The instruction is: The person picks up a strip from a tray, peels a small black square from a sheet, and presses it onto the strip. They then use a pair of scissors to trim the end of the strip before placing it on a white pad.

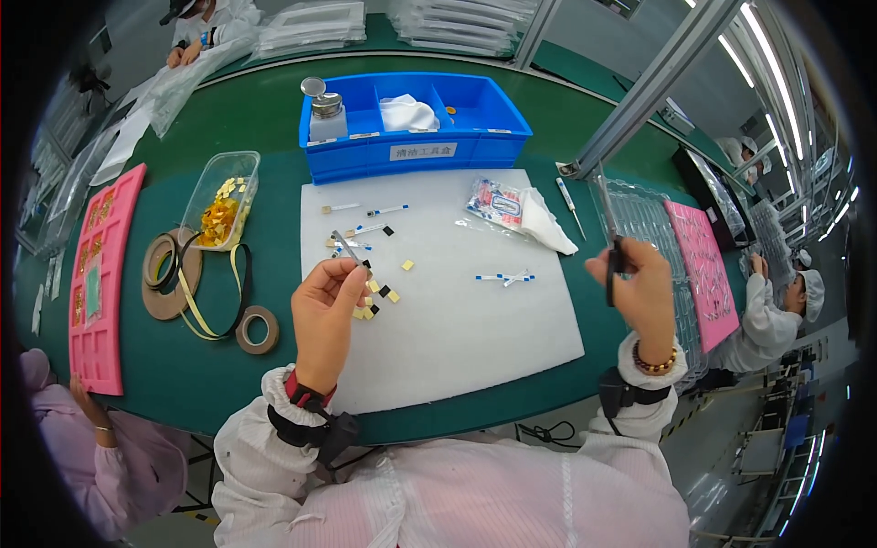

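Observation:
My left hand (327,315) is over the left part of the white foam mat (457,356), thumb and forefinger pinched on a small grey strip (345,247). Beneath and around its fingertips lie several small yellow and black pads (407,266) and short blue-and-white flat cables (388,211). My right hand (639,288) is raised at the mat's right edge, closed round the black handles of scissors (611,265), their blades pointing away from me. Two more flat cables (505,278) lie crossed between the hands.
A blue divided bin (416,153) with a pump bottle (327,114) stands behind the mat. Tape rolls (258,331), a clear tub (219,210) and a pink tray (105,283) are left. Clear trays (644,215) and another pink tray (702,274) lie right. Co-workers sit nearby.

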The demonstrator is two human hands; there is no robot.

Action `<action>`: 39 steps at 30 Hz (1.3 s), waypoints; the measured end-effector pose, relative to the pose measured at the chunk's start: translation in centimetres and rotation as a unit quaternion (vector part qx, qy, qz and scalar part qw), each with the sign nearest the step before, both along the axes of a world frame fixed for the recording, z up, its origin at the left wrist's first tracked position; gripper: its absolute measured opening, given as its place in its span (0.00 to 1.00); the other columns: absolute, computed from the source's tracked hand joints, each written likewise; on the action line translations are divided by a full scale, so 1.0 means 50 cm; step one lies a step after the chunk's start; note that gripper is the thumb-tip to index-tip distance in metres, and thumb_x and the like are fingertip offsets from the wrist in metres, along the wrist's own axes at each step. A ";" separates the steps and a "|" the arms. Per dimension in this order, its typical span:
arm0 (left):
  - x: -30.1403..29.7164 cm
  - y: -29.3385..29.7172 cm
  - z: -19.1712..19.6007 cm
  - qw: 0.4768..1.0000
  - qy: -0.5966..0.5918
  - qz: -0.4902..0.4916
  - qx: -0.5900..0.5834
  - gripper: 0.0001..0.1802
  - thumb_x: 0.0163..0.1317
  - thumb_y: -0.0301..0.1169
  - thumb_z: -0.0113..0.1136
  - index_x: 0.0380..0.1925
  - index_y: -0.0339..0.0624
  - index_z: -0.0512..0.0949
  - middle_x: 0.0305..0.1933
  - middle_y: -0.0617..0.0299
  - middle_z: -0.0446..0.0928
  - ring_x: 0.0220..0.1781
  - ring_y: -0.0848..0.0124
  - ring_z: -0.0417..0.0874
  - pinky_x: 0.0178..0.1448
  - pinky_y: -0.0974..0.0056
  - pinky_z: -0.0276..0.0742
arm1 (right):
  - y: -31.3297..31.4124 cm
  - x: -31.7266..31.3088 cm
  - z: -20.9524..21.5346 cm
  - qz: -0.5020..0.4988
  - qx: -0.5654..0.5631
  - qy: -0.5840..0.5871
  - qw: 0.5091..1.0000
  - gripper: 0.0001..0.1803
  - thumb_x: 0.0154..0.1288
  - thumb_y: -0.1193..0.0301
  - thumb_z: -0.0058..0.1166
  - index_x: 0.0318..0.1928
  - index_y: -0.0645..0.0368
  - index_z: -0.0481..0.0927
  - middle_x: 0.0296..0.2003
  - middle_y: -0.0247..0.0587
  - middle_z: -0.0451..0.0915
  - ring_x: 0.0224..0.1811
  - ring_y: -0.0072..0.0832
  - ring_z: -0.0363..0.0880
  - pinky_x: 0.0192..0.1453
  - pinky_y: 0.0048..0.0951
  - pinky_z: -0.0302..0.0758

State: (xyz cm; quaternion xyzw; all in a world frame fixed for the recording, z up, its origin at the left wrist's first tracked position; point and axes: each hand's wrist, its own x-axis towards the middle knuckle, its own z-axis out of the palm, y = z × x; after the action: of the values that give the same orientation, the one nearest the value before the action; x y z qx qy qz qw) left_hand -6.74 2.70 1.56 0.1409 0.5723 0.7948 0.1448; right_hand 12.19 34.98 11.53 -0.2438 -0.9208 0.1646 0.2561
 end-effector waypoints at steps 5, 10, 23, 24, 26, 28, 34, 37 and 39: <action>0.008 -0.011 0.007 1.000 0.007 -0.003 0.031 0.09 0.71 0.26 0.66 0.46 0.33 0.82 0.40 0.65 0.85 0.38 0.81 0.81 0.43 0.75 0.76 | -0.168 -0.120 -0.036 0.199 -0.233 -0.013 0.952 0.21 0.50 0.63 0.79 0.29 0.63 0.79 0.20 0.34 0.72 0.24 0.22 0.66 0.30 0.26 0.64; 0.009 -0.005 0.000 0.999 -0.007 -0.007 0.042 0.09 0.71 0.26 0.67 0.47 0.33 0.82 0.40 0.64 0.86 0.38 0.81 0.82 0.43 0.75 0.76 | -0.244 -0.162 -0.108 0.281 -0.137 -0.036 0.949 0.27 0.49 0.51 0.80 0.26 0.57 0.78 0.20 0.33 0.74 0.24 0.32 0.70 0.29 0.33 0.66; 0.015 -0.008 0.003 0.998 -0.007 -0.055 0.038 0.07 0.72 0.26 0.64 0.46 0.35 0.82 0.39 0.65 0.85 0.40 0.81 0.82 0.43 0.73 0.76 | -0.266 -0.165 -0.131 0.303 -0.057 -0.041 0.950 0.28 0.47 0.47 0.80 0.27 0.55 0.79 0.18 0.29 0.73 0.23 0.29 0.72 0.27 0.33 0.67; 0.015 -0.007 0.002 0.998 -0.008 -0.055 0.037 0.07 0.72 0.26 0.64 0.46 0.35 0.82 0.39 0.65 0.85 0.40 0.81 0.82 0.43 0.73 0.76 | -0.266 -0.165 -0.132 0.305 -0.059 -0.038 0.950 0.28 0.47 0.47 0.80 0.26 0.55 0.79 0.18 0.29 0.72 0.23 0.29 0.72 0.27 0.33 0.67; 0.014 -0.007 0.001 0.998 -0.005 -0.062 0.021 0.07 0.72 0.26 0.64 0.45 0.35 0.82 0.38 0.65 0.85 0.39 0.81 0.82 0.43 0.73 0.75 | -0.266 -0.165 -0.135 0.306 -0.062 -0.035 0.949 0.28 0.46 0.46 0.80 0.26 0.55 0.79 0.18 0.29 0.72 0.22 0.29 0.72 0.27 0.32 0.67; 0.016 -0.006 0.003 0.998 -0.006 -0.063 0.014 0.07 0.72 0.26 0.65 0.45 0.34 0.82 0.39 0.64 0.86 0.39 0.81 0.82 0.43 0.73 0.75 | -0.266 -0.164 -0.139 0.306 -0.074 -0.037 0.949 0.28 0.47 0.46 0.80 0.24 0.55 0.78 0.16 0.29 0.71 0.21 0.29 0.72 0.27 0.33 0.66; 0.017 -0.004 0.000 0.997 -0.017 -0.070 0.026 0.09 0.72 0.27 0.65 0.46 0.33 0.82 0.41 0.61 0.87 0.39 0.80 0.81 0.43 0.73 0.75 | -0.269 -0.162 -0.136 0.298 -0.092 -0.048 0.949 0.28 0.48 0.47 0.79 0.23 0.55 0.77 0.16 0.31 0.72 0.20 0.32 0.73 0.27 0.33 0.67; 0.017 -0.003 -0.002 0.996 -0.036 -0.074 0.039 0.09 0.72 0.28 0.65 0.46 0.32 0.82 0.41 0.60 0.87 0.38 0.80 0.81 0.43 0.73 0.75 | -0.270 -0.161 -0.135 0.293 -0.102 -0.055 0.949 0.28 0.50 0.47 0.78 0.23 0.55 0.77 0.15 0.32 0.72 0.19 0.34 0.74 0.27 0.34 0.68; 0.017 -0.003 -0.003 0.995 -0.048 -0.076 0.046 0.09 0.72 0.28 0.65 0.46 0.32 0.82 0.41 0.60 0.87 0.38 0.80 0.81 0.43 0.73 0.75 | -0.271 -0.161 -0.135 0.290 -0.103 -0.053 0.950 0.28 0.50 0.47 0.78 0.23 0.55 0.77 0.15 0.32 0.72 0.19 0.34 0.74 0.26 0.34 0.68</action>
State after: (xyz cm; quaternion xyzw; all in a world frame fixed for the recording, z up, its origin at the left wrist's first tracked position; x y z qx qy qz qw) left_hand -5.90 2.53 1.40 0.1519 0.5151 0.8128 0.2256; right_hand 4.17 21.44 4.76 -0.0001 -0.9421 0.3124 0.1221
